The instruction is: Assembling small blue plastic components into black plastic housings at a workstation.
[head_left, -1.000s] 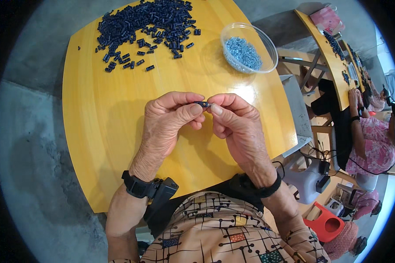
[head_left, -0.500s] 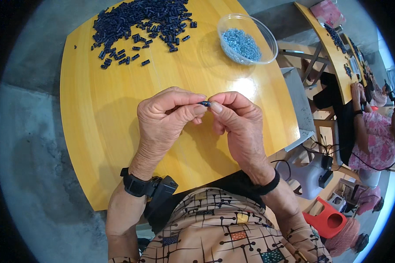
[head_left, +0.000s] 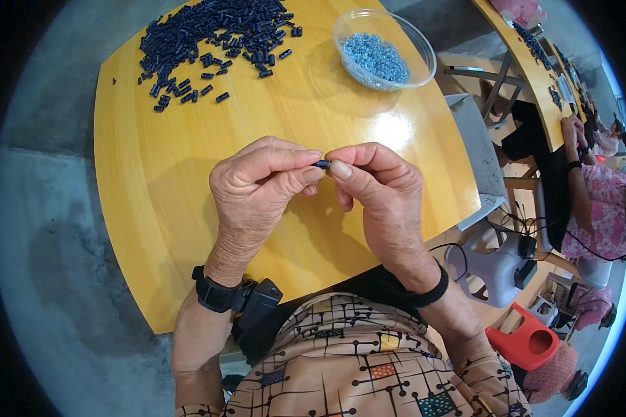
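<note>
Above the middle of the table, my left hand (head_left: 257,182) pinches a small dark cylindrical plastic piece (head_left: 322,165) between thumb and forefinger. From the other side, my right hand (head_left: 389,198) is closed in a pinch at the right end of that piece. Whether a second tiny part sits between the right fingertips is hidden. A large heap of similar dark pieces (head_left: 209,31) lies at the far left, with several strays on its near side. At the far right stands a clear round plastic bowl (head_left: 424,66) holding many small pale-blue translucent parts (head_left: 374,59).
The yellow wooden table (head_left: 167,229) has a grey wall (head_left: 42,229) to its left. On the right are a grey metal stand (head_left: 476,149), a pale plastic stool (head_left: 490,267) with cables, and a red stool (head_left: 525,340). Beyond, people sit at another table (head_left: 525,76) with dark pieces.
The view has shifted slightly, so the heap and bowl appear higher and further left. My hands keep their pinch in nearly the same place, with the dark piece's right end still at my right fingertips.
</note>
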### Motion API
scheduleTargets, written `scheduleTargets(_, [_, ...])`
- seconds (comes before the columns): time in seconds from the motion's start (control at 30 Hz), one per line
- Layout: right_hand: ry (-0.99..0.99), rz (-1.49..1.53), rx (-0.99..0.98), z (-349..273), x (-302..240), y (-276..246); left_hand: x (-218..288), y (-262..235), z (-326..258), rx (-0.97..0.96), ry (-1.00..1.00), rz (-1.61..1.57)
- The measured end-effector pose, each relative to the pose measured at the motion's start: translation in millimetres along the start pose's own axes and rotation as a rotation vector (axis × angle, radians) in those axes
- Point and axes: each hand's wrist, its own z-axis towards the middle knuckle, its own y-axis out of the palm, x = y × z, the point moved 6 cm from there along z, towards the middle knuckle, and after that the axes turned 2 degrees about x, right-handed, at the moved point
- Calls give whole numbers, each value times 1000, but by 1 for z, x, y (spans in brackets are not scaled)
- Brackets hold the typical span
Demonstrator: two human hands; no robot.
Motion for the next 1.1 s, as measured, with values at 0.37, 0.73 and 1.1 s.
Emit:
scheduleTargets(0.37, [364, 340, -122, -1, 14, 1, 0, 2, -1, -7, -5, -49])
scheduleTargets(0.73, [524, 653, -257, -7, 26, 6, 8, 7, -2, -28, 24, -61])
scheduleTargets(1.1, [570, 744, -315, -13, 33, 5, 11, 12, -5, -46, 66, 38])
